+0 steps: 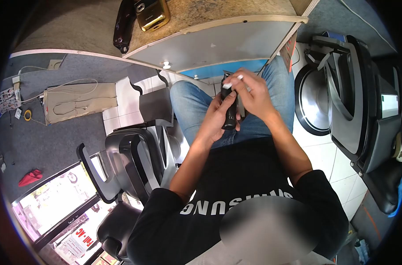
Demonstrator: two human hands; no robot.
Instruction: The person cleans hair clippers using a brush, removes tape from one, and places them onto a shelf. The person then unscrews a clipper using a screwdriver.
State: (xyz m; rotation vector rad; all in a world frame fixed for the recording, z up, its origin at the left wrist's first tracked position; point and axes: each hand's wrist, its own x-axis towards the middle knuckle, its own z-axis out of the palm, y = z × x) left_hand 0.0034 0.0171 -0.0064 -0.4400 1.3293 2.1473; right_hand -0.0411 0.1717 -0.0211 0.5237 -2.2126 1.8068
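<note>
Head view: left hand (218,115) grips a black hair clipper (229,112) above the lap; right hand (253,95) pinches a small white brush (233,81) at its blade, cleaning seemingly underway, unfinished.

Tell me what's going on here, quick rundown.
A person is seated over their own lap, holding a black hair clipper upright in the left hand. The right hand pinches a small white brush-like tool at the clipper's blade end. On the counter above sit a gold clipper and a dark red clipper, both untouched. Barber chairs stand to either side on the tiled floor.
</note>
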